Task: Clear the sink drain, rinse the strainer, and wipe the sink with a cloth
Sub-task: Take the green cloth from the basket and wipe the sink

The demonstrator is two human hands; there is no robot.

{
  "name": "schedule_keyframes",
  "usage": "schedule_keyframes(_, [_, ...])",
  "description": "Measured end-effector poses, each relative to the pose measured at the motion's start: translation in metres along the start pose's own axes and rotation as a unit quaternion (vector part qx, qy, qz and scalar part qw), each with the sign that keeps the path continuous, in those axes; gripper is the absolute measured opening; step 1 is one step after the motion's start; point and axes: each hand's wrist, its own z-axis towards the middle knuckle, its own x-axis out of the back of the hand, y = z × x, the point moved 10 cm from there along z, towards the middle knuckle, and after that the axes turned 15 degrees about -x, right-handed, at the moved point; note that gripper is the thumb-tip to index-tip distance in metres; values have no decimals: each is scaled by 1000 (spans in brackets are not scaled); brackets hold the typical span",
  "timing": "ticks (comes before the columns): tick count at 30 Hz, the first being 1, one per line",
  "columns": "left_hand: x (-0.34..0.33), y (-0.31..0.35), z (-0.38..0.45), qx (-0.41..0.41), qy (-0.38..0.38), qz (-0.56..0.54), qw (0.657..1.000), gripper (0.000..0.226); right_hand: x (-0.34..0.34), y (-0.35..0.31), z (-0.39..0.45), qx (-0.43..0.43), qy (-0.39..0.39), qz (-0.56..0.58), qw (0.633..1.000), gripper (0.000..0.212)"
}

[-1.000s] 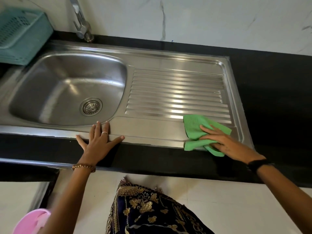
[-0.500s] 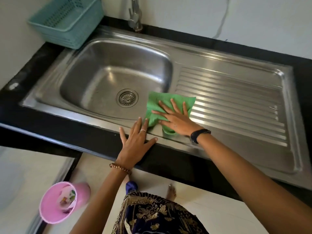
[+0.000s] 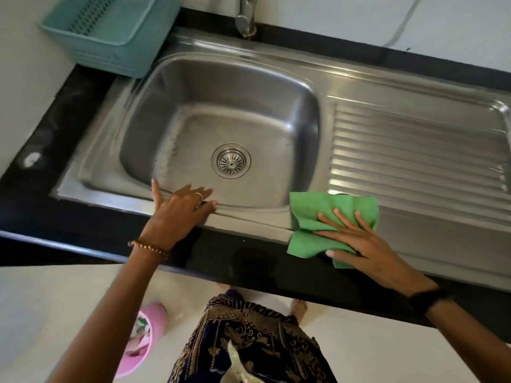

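A stainless steel sink (image 3: 138,111) fills the middle of the view, with its round strainer (image 3: 231,160) seated in the drain at the basin floor. My right hand (image 3: 359,241) presses flat on a green cloth (image 3: 312,211) lying on the sink's front rim, where the basin meets the ribbed drainboard (image 3: 414,150). My left hand (image 3: 179,208) rests palm down on the front rim left of the drain, fingers spread, holding nothing.
A teal plastic basket (image 3: 110,31) stands at the back left on the black counter (image 3: 249,261). The tap base (image 3: 245,17) rises behind the basin. On the floor below sits a pink bin (image 3: 146,341) with scraps in it.
The view swung leftward over the basin. My right hand slid the green cloth left along the front rim from the drainboard's right end to the basin's corner. My left hand stayed on the rim.
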Motion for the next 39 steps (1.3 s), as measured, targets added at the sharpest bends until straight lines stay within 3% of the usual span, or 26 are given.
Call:
schedule_keyframes(5, [13, -28, -20, 25, 62, -58, 996, 46, -21, -48, 39, 9, 1, -41, 999, 38])
schedule_keyframes(10, [22, -66, -33, 41, 93, -23, 995, 41, -49, -150, 98, 46, -3, -41, 998, 40])
schedule_keyframes(15, [17, -99, -44, 115, 135, -151, 973, 34, -70, -224, 134, 64, -41, 2, 997, 38])
schedule_keyframes(20, [22, -91, -44, 88, 129, -140, 978, 29, -58, -204, 117, 58, 8, 46, 997, 36])
schedule_keyframes(25, [26, -84, -47, 74, 119, -166, 976, 30, -20, -115, 73, -2, 33, 129, 991, 28])
schedule_keyframes(29, [27, -82, -48, 76, 119, -172, 975, 30, 1, -62, 43, -42, 42, 114, 992, 27])
schedule_keyframes(34, [27, -79, -47, 74, 107, -157, 979, 33, -9, -79, 57, -36, 29, 89, 995, 28])
schedule_keyframes(37, [33, -77, -45, 18, 106, -133, 985, 35, -24, -117, 81, -18, 1, 98, 995, 32])
schedule_keyframes(39, [40, -85, -48, -14, 127, -176, 976, 36, -35, -153, 105, -3, -15, 97, 995, 33])
